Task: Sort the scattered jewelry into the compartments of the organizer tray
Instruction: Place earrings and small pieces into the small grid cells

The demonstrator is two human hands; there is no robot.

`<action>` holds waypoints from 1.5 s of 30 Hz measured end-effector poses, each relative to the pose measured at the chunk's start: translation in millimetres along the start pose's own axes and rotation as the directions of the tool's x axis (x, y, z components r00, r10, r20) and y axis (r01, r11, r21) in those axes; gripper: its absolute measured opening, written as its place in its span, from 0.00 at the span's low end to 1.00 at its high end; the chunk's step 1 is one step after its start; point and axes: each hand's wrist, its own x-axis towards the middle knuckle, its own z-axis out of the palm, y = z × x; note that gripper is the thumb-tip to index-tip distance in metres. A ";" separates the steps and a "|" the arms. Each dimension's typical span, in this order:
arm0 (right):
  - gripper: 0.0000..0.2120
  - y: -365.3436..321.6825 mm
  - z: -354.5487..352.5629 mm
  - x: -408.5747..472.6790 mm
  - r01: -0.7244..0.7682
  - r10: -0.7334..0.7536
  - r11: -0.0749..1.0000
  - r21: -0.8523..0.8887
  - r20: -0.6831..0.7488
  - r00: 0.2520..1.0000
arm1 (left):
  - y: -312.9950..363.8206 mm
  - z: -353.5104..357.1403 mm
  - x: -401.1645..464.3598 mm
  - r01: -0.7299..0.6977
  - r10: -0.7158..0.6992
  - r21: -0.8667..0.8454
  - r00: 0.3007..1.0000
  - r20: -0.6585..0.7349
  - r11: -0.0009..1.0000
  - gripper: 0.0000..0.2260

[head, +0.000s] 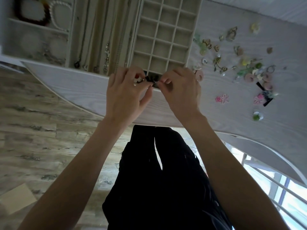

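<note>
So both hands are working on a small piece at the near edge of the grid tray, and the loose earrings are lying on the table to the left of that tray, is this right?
Not quite. The head view shows the loose earrings on the table to the right of the grid tray, not the left. The rest holds: the left hand and right hand both work on a small piece at its near edge.

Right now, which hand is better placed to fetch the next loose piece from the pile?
The right hand: the scattered jewelry lies just beside it on the table, while the left hand sits farther away, by the organizer tray.
</note>
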 end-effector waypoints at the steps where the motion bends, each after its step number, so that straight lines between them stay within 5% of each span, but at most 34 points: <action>1: 0.03 -1.4 0.8 1.7 0.009 -0.009 1.000 -0.005 -0.007 1.000 | 0.0 -0.5 0.7 0.007 -0.007 0.000 1.000 -0.010 1.000 0.07; 11: 0.04 6.5 -10.2 -2.3 0.043 -0.044 0.998 0.048 0.019 0.999 | -5.3 -3.6 5.3 0.031 -0.034 0.048 0.998 0.057 0.998 0.10; 15: 0.07 3.4 -6.0 -7.8 0.154 -0.152 0.988 -0.019 0.096 0.984 | -5.6 -3.2 6.6 0.034 -0.038 0.052 0.996 0.075 0.998 0.09; 23: 0.12 4.1 -8.3 -9.0 0.148 -0.137 0.985 -0.094 0.113 0.984 | -5.9 -0.4 10.4 -0.022 0.004 0.087 0.981 0.194 0.996 0.12; 31: 0.18 0.2 -6.3 -10.3 0.169 -0.142 0.980 -0.104 0.222 0.965 | -4.8 -7.9 11.3 0.046 -0.047 0.006 0.998 0.040 0.999 0.08; 45: 0.08 5.9 -13.5 -7.8 0.247 -0.196 0.920 -0.304 0.190 0.962 | 12.9 -7.9 8.9 -0.008 -0.029 0.222 0.986 0.163 0.975 0.10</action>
